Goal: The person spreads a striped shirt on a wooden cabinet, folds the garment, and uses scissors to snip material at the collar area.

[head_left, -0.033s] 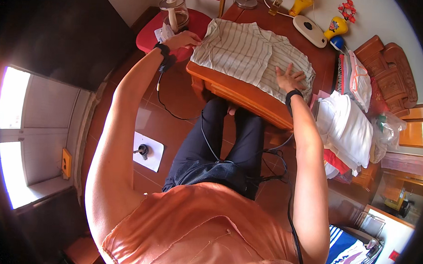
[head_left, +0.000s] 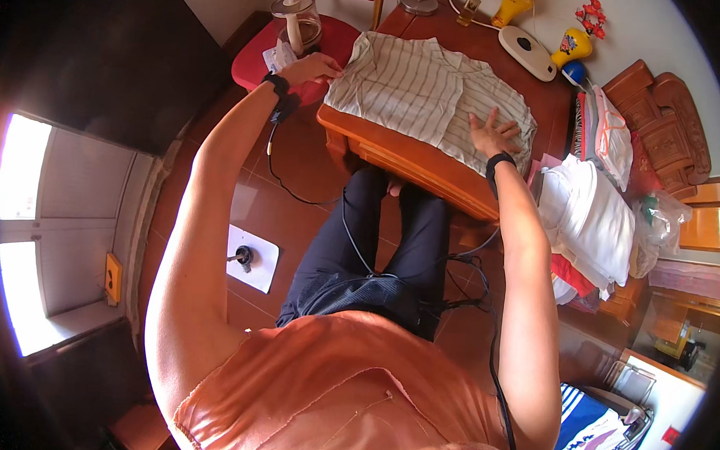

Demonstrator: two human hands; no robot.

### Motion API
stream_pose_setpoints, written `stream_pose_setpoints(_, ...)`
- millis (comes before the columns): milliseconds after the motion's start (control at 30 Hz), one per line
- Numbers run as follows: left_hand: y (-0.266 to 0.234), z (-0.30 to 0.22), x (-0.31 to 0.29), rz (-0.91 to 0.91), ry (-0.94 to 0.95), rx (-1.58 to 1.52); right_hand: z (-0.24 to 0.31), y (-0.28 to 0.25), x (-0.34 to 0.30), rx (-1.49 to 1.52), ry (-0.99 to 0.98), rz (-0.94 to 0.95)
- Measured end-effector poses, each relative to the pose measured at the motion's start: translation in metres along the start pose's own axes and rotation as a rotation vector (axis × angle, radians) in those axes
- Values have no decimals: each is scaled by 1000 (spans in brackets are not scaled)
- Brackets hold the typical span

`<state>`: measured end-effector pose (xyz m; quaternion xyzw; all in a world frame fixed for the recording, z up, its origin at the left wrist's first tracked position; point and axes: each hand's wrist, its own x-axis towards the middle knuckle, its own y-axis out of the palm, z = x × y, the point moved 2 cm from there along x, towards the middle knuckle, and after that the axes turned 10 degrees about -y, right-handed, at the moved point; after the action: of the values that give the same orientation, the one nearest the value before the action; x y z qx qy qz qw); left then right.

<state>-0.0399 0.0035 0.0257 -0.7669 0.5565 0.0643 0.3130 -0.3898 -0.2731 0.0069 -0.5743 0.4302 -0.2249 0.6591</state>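
A pale striped shirt (head_left: 404, 88) lies spread out across the wooden table (head_left: 425, 168), its left edge close to the table's left end. At that edge my left hand (head_left: 314, 67) is closed, with fingertips pinching the cloth. My right hand (head_left: 494, 136) rests flat on the right part of the shirt, fingers spread. Faint wrinkles run through the cloth between the two hands. Both wrists carry black bands.
A red chair (head_left: 251, 62) with a glass kettle (head_left: 306, 21) stands beyond my left hand. Vases (head_left: 572, 46) and a white oval device (head_left: 527, 55) sit along the table's back. Folded clothes (head_left: 586, 217) are piled at right. Black cables (head_left: 473, 265) hang near my legs.
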Motion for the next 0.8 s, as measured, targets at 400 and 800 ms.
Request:
stream_pose_setpoints(400,-5,31,13,-139,-142,-158,-3,4,2,42,-2,-13)
stream_pose_setpoints(800,85,-56,21,-593,601,494,-13,4,3,22,0,-20)
